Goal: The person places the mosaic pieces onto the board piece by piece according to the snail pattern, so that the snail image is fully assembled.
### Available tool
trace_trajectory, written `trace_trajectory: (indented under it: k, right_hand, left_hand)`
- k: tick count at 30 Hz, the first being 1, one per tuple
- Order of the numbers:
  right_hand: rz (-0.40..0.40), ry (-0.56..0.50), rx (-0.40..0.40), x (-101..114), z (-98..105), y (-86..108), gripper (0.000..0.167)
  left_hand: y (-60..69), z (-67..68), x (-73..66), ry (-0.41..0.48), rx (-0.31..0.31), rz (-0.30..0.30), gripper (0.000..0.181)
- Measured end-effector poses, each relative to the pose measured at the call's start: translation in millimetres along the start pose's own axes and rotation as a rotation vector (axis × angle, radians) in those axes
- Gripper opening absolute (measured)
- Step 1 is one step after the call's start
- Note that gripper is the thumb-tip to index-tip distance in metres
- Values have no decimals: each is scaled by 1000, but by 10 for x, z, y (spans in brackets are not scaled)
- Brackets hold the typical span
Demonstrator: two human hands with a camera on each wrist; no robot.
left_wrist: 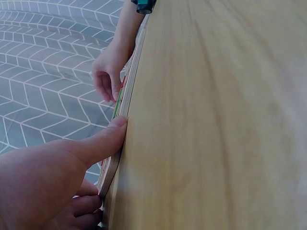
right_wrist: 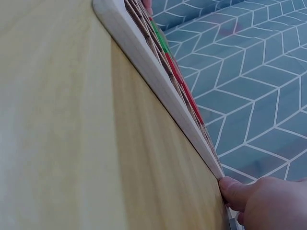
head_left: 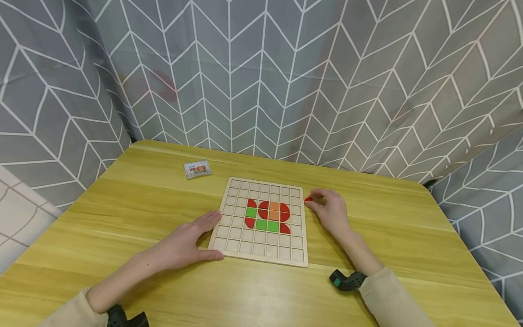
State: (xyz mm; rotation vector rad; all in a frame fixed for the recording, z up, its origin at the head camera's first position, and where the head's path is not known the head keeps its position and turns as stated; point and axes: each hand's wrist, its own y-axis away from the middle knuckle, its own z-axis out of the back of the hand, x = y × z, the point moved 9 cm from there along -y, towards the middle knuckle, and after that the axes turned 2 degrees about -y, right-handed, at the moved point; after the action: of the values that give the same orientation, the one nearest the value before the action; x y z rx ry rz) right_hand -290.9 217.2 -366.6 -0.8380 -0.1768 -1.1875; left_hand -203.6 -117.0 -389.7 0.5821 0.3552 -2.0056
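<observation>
A square wooden grid board [head_left: 255, 247] lies on the table with red, green and orange pieces set in its middle cells. My left hand [head_left: 185, 243] rests against the board's left side, fingers extended along the edge and thumb at the near left corner. In the left wrist view, the thumb [left_wrist: 103, 141] touches the board's edge. Just beyond the board's right side, my right hand [head_left: 330, 212] pinches a small red piece [head_left: 308, 199] between thumb and fingertips; its full shape is hidden. The right wrist view shows the right hand [right_wrist: 268, 201] low at the board's edge.
A small pattern card [head_left: 198, 169] with a coloured picture on a grid lies behind and left of the board. The wooden table [head_left: 253, 295] extends around it. A grey curtain [head_left: 245, 81] with white chevron lines hangs behind the table and along its sides.
</observation>
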Motion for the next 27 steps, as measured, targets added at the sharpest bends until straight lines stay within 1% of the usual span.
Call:
trace_trajectory:
  k: [5,12,18,27]
  right_hand:
    - [-29,4,-15,-28,19,3,32]
    - [-65,17,-28,-54,22,7,29]
    - [-62,31,-31,-51,25,6,29]
    - [-108,7,-50,-70,67,11,31]
  left_hand:
    - [2,1,2,1,-4,-8,100]
    - [2,2,0,1,-4,-9,100]
    - [3,6,3,0,-5,-7,100]
    - [2,6,7,-1,-4,-1,101]
